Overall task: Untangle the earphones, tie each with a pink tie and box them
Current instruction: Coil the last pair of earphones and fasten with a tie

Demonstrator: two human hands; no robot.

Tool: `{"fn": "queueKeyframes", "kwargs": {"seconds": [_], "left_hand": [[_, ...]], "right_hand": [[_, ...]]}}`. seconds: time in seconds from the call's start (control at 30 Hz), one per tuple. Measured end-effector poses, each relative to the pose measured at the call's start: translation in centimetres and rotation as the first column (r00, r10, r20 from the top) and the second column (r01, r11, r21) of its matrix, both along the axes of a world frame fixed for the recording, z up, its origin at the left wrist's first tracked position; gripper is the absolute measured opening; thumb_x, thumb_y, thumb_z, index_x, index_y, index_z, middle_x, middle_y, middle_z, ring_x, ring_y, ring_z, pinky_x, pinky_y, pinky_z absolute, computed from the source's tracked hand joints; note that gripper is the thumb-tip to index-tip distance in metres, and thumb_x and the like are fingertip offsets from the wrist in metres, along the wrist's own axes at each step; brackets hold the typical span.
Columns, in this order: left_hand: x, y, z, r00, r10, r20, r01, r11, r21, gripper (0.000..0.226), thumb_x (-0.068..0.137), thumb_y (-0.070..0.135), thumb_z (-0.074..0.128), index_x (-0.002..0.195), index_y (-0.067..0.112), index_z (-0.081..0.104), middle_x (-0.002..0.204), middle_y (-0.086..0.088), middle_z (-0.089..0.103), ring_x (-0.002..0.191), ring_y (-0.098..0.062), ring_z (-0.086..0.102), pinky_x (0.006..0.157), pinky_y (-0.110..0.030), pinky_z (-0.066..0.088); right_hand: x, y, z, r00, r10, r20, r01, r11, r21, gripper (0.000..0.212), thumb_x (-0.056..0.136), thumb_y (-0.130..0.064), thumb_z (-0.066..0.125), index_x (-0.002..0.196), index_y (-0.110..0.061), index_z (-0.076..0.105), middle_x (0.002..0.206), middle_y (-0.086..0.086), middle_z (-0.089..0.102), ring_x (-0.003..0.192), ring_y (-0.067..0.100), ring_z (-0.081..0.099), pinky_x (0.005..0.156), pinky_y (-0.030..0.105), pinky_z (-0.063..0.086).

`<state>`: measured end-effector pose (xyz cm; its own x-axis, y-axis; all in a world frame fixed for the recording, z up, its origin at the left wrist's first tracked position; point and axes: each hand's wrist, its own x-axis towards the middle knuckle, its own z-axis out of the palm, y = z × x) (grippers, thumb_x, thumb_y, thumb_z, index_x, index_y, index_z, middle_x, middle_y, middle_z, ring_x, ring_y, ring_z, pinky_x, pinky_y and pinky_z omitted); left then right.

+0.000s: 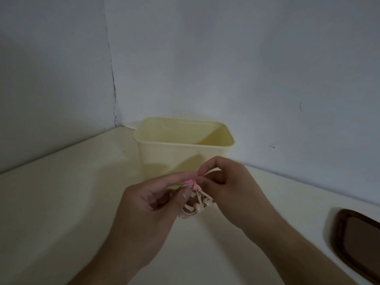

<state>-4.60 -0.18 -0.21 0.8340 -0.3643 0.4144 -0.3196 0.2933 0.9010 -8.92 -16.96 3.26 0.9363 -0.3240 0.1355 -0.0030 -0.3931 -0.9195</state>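
The coiled earphones (195,206) are held in the air above the middle of the worktop (61,212), between the two hands and in front of the box. The bundle looks light, limp and springy: thin pale-pink cable in loose loops that will likely spread the moment the hold slackens, with two small hard earbuds hanging at its near right side. It is best held across the whole stack of loops, right beside the binding, not by the buds or a single strand.

The left hand (148,204) grips the bundle from the left, its thumb pressed on the front of the coil and its forefinger stretched over the top toward the pink tie (191,183). The right hand (224,182) comes from the right, its fingers (202,170) curled and pinched together on an end of the tie just above the coil. In this dim light it is hard to tell whether the tie is already twisted shut or only wrapped round.

Beyond the hands, the yellow box (183,153) stands open near the back corner of the worktop, by the wall. A dark brown lid (355,241) lies at the right edge.
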Motion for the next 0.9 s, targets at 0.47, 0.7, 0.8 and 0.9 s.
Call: {"fn": "queueKeyframes", "kwargs": {"seconds": [0.47, 0.7, 0.8, 0.9], "left_hand": [[0.7, 0.1, -1.1, 0.982, 0.165, 0.088, -0.174, 0.979, 0.107, 0.035, 0.093, 0.002, 0.074, 0.106, 0.034, 0.083, 0.095, 0.002, 0.082, 0.086, -0.022, 0.080, 0.085, -0.046, 0.062], [0.4, -0.1, -0.9, 0.989, 0.147, 0.037, -0.149, 0.986, 0.073, 0.040, 0.092, -0.006, 0.070, 0.099, 0.030, 0.085, 0.076, -0.010, 0.079, 0.067, -0.030, 0.078, 0.072, -0.040, 0.066], [0.5, 0.0, -0.9, 0.987, 0.160, 0.020, -0.161, 0.983, 0.084, 0.037, 0.092, -0.005, 0.072, 0.098, 0.029, 0.085, 0.068, -0.014, 0.075, 0.067, -0.036, 0.076, 0.074, -0.047, 0.066], [0.5, 0.1, -0.7, 0.986, 0.165, 0.030, -0.167, 0.981, 0.097, 0.035, 0.092, -0.005, 0.072, 0.097, 0.026, 0.085, 0.067, -0.013, 0.075, 0.065, -0.035, 0.076, 0.072, -0.045, 0.066]], "right_hand": [[-0.5, 0.2, 0.8, 0.933, 0.358, -0.020, -0.304, 0.819, 0.487, 0.036, 0.077, 0.002, 0.053, 0.107, 0.007, 0.073, 0.090, 0.026, 0.072, 0.077, 0.029, 0.070, 0.078, 0.035, 0.059], [-0.3, 1.1, -0.1, 0.966, 0.253, -0.058, -0.235, 0.949, 0.211, 0.026, 0.088, 0.017, 0.062, 0.110, 0.006, 0.069, 0.094, 0.027, 0.077, 0.080, 0.024, 0.075, 0.076, 0.029, 0.061], [-0.2, 1.1, -0.1, 0.968, 0.240, -0.075, -0.220, 0.952, 0.212, 0.027, 0.088, 0.015, 0.064, 0.110, 0.002, 0.072, 0.099, 0.028, 0.077, 0.089, 0.036, 0.078, 0.093, 0.050, 0.062], [-0.2, 1.2, -0.1, 0.970, 0.226, -0.090, -0.207, 0.960, 0.189, 0.026, 0.088, 0.008, 0.068, 0.109, -0.006, 0.075, 0.098, 0.024, 0.078, 0.100, 0.045, 0.075, 0.100, 0.059, 0.058]]}}
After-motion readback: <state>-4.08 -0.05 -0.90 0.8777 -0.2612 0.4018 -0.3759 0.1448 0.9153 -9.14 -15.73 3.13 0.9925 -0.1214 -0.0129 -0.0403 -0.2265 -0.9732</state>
